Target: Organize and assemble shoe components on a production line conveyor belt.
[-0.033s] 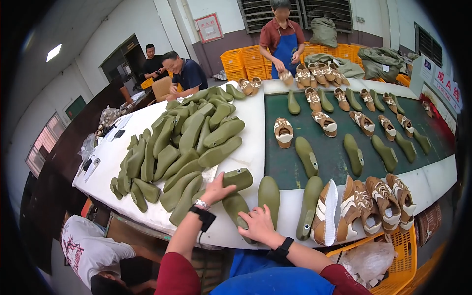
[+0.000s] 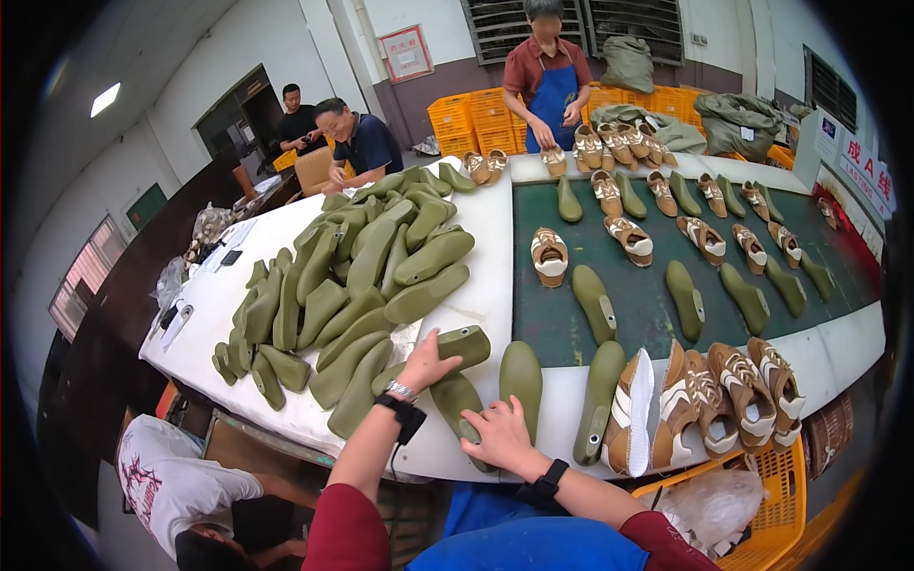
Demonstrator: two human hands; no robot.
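Observation:
My left hand [image 2: 426, 363] grips the heel end of an olive-green shoe last [image 2: 466, 344] that lies on the white table edge [image 2: 476, 276]. My right hand [image 2: 499, 434] rests with fingers spread on another green last [image 2: 453, 398] at the near edge. Two more green lasts [image 2: 521, 376] lie upright-lengthwise just right of my hands. A big pile of the same green lasts [image 2: 362, 271] fills the table to my left. Both wrists wear dark bands.
A green belt [image 2: 638, 305] carries scattered lasts and tan-and-white shoes [image 2: 728, 390]. A person in a blue apron [image 2: 547, 86] stands at the far end, two people [image 2: 357, 138] sit far left, one [image 2: 176, 490] crouches below. Yellow crates [image 2: 471, 116] stand behind, with a yellow basket [image 2: 771, 485] near right.

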